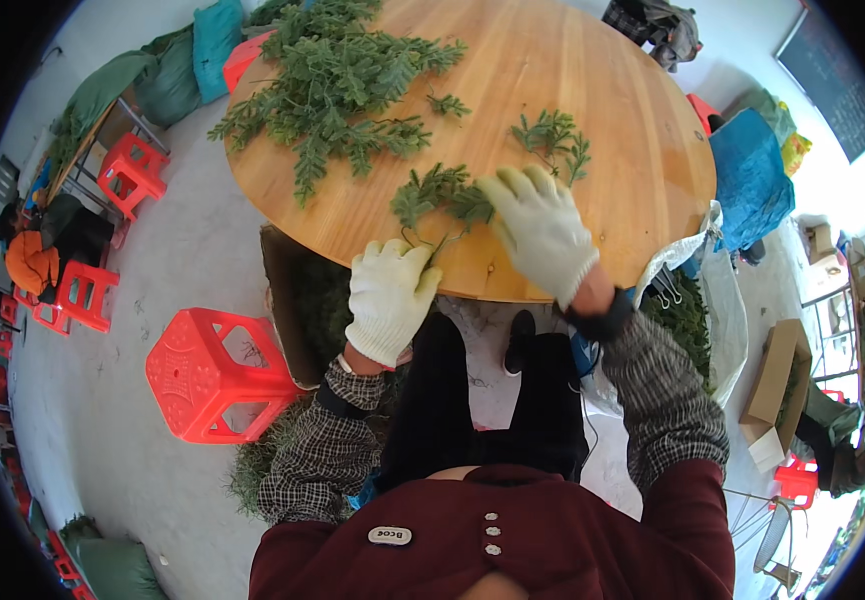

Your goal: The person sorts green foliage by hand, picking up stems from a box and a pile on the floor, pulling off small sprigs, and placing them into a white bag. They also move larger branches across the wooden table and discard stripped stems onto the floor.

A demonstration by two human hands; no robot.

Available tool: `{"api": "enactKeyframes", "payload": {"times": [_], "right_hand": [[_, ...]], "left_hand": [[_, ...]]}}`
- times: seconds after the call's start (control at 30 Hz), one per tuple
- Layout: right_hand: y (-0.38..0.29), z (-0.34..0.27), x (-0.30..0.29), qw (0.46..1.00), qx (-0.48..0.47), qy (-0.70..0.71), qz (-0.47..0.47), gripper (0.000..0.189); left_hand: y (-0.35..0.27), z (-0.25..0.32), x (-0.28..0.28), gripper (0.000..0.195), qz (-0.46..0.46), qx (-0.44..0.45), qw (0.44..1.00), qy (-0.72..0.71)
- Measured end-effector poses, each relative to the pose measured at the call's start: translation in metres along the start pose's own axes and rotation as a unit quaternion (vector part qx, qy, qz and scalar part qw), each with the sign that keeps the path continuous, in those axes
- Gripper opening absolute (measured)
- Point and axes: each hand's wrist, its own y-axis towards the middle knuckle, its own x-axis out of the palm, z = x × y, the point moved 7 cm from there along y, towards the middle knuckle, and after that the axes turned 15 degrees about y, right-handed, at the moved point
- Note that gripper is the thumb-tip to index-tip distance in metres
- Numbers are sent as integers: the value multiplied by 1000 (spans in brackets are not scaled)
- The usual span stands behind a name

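My left hand [391,292], in a white knit glove with yellowish fingertips, pinches the stems of an artificial fir sprig [436,196] at the near edge of the round wooden table [627,225]. In a matching glove, my right hand [534,217] reaches over the sprig's right end, palm down; whether its fingers grip the needles is hidden. Just beyond it lies another green sprig [552,139]. A small loose piece [447,105] rests farther left, beside a large heap of green branches [350,82].
A red plastic stool [215,375] stands left of an open cardboard box [290,300] under the table edge. At right hangs a white sack [721,300] with greenery; a cardboard carton [777,382] lies beyond. A person in orange [31,259] sits far left.
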Motion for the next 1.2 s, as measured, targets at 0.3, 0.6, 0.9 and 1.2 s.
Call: {"api": "enactKeyframes", "payload": {"times": [0.3,0.6,0.9,1.2], "right_hand": [[-9,137,12,973,155,-154,-76,20],[4,82,-39,980,143,-120,73,30],[4,-69,61,966,56,117,-224,57],[20,-79,39,979,-156,117,-52,39]], "left_hand": [[-33,-70,10,12,-99,-240,913,-314],[-48,-79,22,20,-198,-337,793,-468],[-48,-71,25,19,-173,-298,792,-504],[-39,-37,-17,17,-185,14,919,-349]]}}
